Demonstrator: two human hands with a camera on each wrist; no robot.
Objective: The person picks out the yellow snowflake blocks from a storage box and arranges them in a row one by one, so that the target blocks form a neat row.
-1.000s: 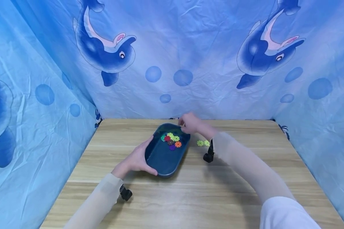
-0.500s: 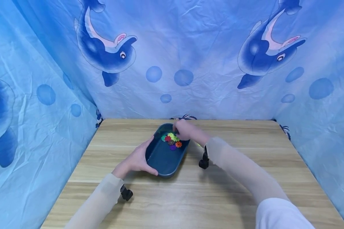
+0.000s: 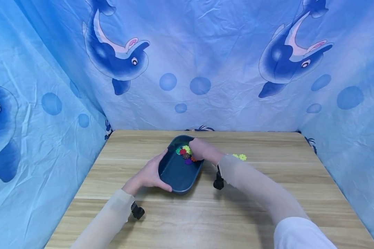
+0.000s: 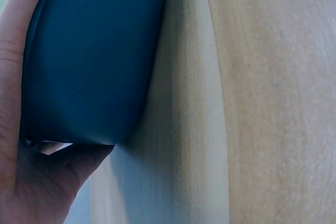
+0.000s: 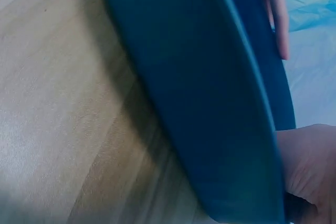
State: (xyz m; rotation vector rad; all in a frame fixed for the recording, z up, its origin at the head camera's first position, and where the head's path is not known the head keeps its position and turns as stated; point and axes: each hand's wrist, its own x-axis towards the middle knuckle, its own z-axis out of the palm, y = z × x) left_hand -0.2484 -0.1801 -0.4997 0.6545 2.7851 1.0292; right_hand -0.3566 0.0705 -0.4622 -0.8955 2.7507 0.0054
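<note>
The left hand holds the tray in a wide grip; the right hand, grip hidden, seemingly picks among discs; next likely needs a fine pinch.

Site type: a curtained tabletop booth, arranged as a small recording station. Blue printed fabric encloses the work area at the rear, left and right; creases and folds show in its surface. The print carries dolphins and round bubbles. A table with a light wood-grain top spans the space between the side panels, its far edge near the rear panel. Black camera units, one at each wrist, indicate recording use. The building type beyond the fabric cannot be determined
</note>
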